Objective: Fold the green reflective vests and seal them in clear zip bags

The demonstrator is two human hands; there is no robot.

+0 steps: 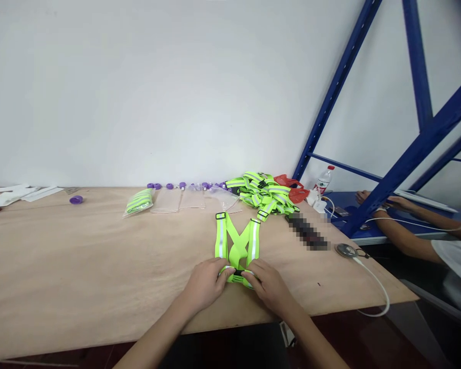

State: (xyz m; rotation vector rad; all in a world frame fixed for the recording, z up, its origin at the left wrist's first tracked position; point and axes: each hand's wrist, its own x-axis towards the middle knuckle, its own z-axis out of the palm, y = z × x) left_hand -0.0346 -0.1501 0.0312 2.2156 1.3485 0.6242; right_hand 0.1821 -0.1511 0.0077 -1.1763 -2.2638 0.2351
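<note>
A neon-yellow reflective vest (238, 248) made of straps lies on the wooden table in front of me, its shoulder straps crossing in an X. Silvery stripes run along both side straps, and black buckles sit at the far ends. My left hand (207, 283) grips the near waist strap on the left, thumb on top. From the other side, my right hand (269, 285) pinches the same folded strap near its black middle part. Beyond lies a heap of similar vests (267, 192). A clear bag with a folded vest (139, 202) rests farther left.
Flat clear plastic bags (166, 200) lie behind the vest, with purple rolls (182, 185) along the wall. A pixelated dark object (307, 232) and a round device (346, 250) with a white cable are at right. Blue rack posts (392, 169) stand beside another person's arms (403, 230).
</note>
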